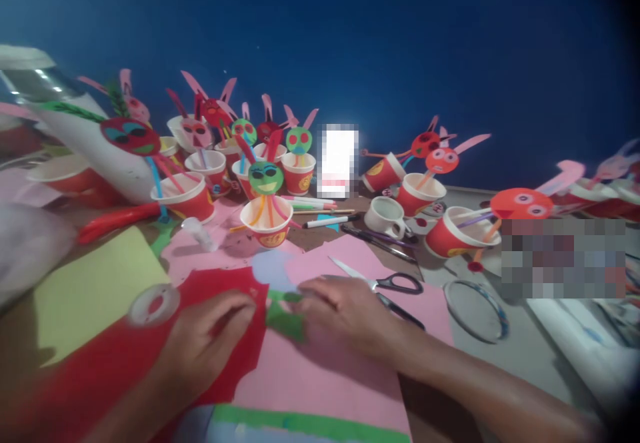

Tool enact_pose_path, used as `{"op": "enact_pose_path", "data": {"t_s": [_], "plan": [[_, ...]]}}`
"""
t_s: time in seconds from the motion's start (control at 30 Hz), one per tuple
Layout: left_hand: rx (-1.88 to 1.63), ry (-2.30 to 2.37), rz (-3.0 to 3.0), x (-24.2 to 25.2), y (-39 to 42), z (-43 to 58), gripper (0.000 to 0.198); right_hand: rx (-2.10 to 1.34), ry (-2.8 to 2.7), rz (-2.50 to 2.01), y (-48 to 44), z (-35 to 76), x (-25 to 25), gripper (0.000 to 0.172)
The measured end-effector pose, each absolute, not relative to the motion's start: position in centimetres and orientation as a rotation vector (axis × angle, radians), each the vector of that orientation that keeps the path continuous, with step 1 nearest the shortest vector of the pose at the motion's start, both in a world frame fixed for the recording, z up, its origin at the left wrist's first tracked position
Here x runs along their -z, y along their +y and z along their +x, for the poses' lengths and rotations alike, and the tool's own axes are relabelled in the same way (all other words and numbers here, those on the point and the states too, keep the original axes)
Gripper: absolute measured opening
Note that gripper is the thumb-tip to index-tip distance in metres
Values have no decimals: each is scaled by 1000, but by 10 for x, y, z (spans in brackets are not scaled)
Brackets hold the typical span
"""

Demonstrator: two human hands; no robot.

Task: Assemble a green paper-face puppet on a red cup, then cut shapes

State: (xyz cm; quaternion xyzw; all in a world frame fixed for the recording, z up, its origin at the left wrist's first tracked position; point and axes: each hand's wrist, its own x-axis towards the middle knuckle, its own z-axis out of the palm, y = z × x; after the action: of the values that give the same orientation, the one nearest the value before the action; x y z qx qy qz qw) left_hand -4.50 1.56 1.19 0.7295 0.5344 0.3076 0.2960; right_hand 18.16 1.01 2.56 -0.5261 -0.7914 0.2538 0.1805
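Note:
My left hand (207,340) is over the red paper (245,356), fingers curled and tips pressed together; anything between them is hidden. To its right, my right hand (345,310) has its fingertips closed on a small piece of green paper (286,322) above a pink sheet (320,383). Scissors (400,283) with black handles lie partly open just behind my right wrist. A roll of tape (154,304) rests on the paper beside my left hand. Directly ahead stands a paper cup (270,230) with a green paper face (266,178) on coloured sticks.
More red and white cups with paper rabbit-eared faces (443,160) line the back and right. Pens (330,221) and a white mug (385,216) stand ahead. Yellow paper (100,290) lies left, a clear ring (477,311) right. A blue wall (320,43) closes the back.

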Motion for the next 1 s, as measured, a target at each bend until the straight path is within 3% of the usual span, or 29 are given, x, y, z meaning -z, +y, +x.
{"op": "enact_pose_path", "data": {"t_s": [0.13,0.33,0.5,0.8,1.0], "plan": [[-721,1233,2086,-8,17,-48,18,-177,-2275,-1612,31,203,-16,24],[-753,1064,2190,-4,12,-46,26,94,-2359,-1591,54,220,7,22],[-810,995,2293,-1,8,-43,12,156,-2432,-1538,59,223,16,25],[-657,1153,2191,-28,30,-23,20,33,-2282,-1473,72,232,9,11],[-743,1327,1975,-25,55,0,56,-35,-2145,-1362,70,239,3,15]]}}
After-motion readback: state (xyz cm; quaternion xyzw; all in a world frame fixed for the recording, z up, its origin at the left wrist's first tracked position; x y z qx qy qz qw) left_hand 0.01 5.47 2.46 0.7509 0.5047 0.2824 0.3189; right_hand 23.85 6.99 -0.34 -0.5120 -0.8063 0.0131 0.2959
